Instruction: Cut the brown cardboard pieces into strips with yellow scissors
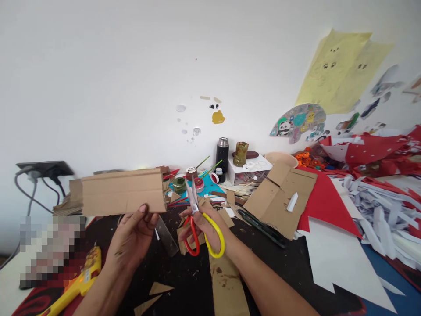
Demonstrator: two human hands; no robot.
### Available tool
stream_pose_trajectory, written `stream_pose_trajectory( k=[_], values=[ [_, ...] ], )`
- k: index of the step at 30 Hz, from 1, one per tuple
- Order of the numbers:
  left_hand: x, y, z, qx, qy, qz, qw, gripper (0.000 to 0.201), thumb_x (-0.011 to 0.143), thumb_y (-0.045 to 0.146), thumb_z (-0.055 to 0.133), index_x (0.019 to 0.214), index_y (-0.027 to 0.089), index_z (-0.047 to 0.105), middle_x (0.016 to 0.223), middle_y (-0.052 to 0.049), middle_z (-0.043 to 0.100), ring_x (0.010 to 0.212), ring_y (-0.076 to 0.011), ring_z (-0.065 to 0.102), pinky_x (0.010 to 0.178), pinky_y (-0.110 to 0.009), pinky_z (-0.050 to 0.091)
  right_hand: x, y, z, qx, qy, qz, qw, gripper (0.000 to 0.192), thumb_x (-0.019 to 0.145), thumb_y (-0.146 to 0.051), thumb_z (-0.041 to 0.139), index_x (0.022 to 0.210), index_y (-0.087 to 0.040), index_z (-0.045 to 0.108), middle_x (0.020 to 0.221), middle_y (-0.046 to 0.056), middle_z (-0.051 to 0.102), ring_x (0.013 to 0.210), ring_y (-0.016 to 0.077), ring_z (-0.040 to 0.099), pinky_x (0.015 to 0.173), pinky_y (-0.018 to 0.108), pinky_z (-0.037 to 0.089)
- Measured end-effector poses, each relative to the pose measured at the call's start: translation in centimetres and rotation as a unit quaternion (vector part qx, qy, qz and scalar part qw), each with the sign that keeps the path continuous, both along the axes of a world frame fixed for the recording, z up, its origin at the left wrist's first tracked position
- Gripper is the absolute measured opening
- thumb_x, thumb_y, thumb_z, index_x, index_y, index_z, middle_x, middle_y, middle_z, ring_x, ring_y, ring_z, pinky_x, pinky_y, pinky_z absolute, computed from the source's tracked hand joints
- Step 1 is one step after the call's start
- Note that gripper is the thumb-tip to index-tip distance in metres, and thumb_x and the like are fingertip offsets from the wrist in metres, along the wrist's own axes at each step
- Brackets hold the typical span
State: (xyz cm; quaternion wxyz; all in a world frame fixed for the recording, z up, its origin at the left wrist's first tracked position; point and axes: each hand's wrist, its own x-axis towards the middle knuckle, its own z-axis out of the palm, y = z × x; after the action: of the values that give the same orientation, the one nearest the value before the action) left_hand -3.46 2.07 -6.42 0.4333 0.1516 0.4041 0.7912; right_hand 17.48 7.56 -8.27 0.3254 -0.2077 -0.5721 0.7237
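Head view: corrugated cardboard strip, plastic-handled scissors.

A white wall is taking up the upper half of the view and is being lit evenly by soft light. Yellow paper sheets with drawn faces are being displayed on it at the right, with a panda cut-out and smaller stickers alongside. A yellow blob and pale spots are being shown near the middle. A dark socket with grey cables is being carried at the left. A dark table is being covered below.
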Motion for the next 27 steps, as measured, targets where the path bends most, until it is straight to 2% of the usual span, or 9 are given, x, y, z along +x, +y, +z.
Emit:
stream_pose_trajectory(
  k=[3, 6, 9, 11, 16, 23, 27],
  values=[
    [0.1, 0.0, -0.1, 0.009, 0.002, 0.000, 1.000, 0.032, 0.054, 0.024, 0.102, 0.069, 0.017, 0.074, 0.068, 0.002, 0.075, 0.064, -0.0108, 0.072, 0.066, -0.018, 0.063, -0.2, -0.4, -0.1, -0.003, 0.000, 0.017, 1.000, 0.083, 0.082, -0.092, 0.066, 0.115, -0.016, 0.068, 0.066, 0.004, 0.071, 0.062, 0.0231, 0.076, 0.061, 0.029, 0.057],
    [0.4, -0.1, 0.0, 0.021, 0.010, -0.003, 1.000, 0.034, 0.054, 0.027, 0.102, 0.067, 0.017, 0.071, 0.067, 0.001, 0.071, 0.063, -0.0128, 0.069, 0.057, -0.020, 0.058, -0.5, -0.9, -0.2, -0.019, -0.020, 0.028, 0.999, 0.084, 0.081, -0.092, 0.068, 0.116, -0.016, 0.068, 0.070, 0.004, 0.072, 0.052, 0.0201, 0.070, 0.053, 0.028, 0.055],
    [0.6, -0.1, 0.1, 0.021, 0.013, -0.006, 1.000, 0.033, 0.055, 0.027, 0.101, 0.067, 0.017, 0.072, 0.063, 0.003, 0.066, 0.056, -0.0094, 0.061, 0.046, -0.017, 0.049, -0.7, -1.4, -0.2, -0.019, -0.029, 0.032, 0.999, 0.083, 0.081, -0.092, 0.067, 0.113, -0.016, 0.067, 0.071, 0.003, 0.072, 0.047, 0.0165, 0.065, 0.046, 0.025, 0.050],
    [0.8, -0.2, 0.1, 0.017, 0.015, -0.006, 1.000, 0.031, 0.054, 0.025, 0.100, 0.068, 0.016, 0.074, 0.063, 0.003, 0.068, 0.055, -0.0086, 0.061, 0.046, -0.015, 0.049, -0.8, -1.6, -0.3, -0.015, -0.033, 0.029, 0.999, 0.080, 0.082, -0.091, 0.067, 0.108, -0.016, 0.067, 0.071, 0.003, 0.071, 0.046, 0.0146, 0.063, 0.044, 0.023, 0.048],
    [1.1, 0.1, -0.2, 0.017, 0.030, 0.015, 0.999, 0.025, 0.056, 0.024, 0.098, 0.071, 0.018, 0.079, 0.065, 0.001, 0.077, 0.059, -0.0121, 0.071, 0.055, -0.017, 0.058, -1.3, -2.0, -0.9, 0.004, -0.061, 0.022, 0.998, 0.075, 0.085, -0.087, 0.070, 0.110, -0.016, 0.066, 0.069, -0.001, 0.068, 0.042, 0.0114, 0.058, 0.039, 0.020, 0.043],
    [1.9, 0.0, -1.1, 0.031, 0.105, 0.004, 0.994, 0.028, 0.071, 0.041, 0.092, 0.082, 0.017, 0.083, 0.075, -0.004, 0.083, 0.067, -0.0189, 0.076, 0.065, -0.027, 0.064, -1.6, -2.6, -1.6, 0.052, -0.078, 0.000, 0.996, 0.062, 0.094, -0.077, 0.068, 0.108, -0.016, 0.068, 0.067, -0.003, 0.064, 0.042, 0.0095, 0.057, 0.038, 0.017, 0.042],
    [2.2, -0.3, -1.6, 0.011, 0.195, 0.022, 0.980, 0.028, 0.080, 0.047, 0.083, 0.082, 0.019, 0.082, 0.076, -0.004, 0.083, 0.071, -0.0225, 0.076, 0.071, -0.033, 0.063, -1.4, -2.6, -1.6, 0.074, -0.102, -0.009, 0.992, 0.053, 0.098, -0.069, 0.068, 0.108, -0.018, 0.069, 0.068, -0.003, 0.063, 0.045, 0.0096, 0.058, 0.039, 0.017, 0.042]
  ],
)
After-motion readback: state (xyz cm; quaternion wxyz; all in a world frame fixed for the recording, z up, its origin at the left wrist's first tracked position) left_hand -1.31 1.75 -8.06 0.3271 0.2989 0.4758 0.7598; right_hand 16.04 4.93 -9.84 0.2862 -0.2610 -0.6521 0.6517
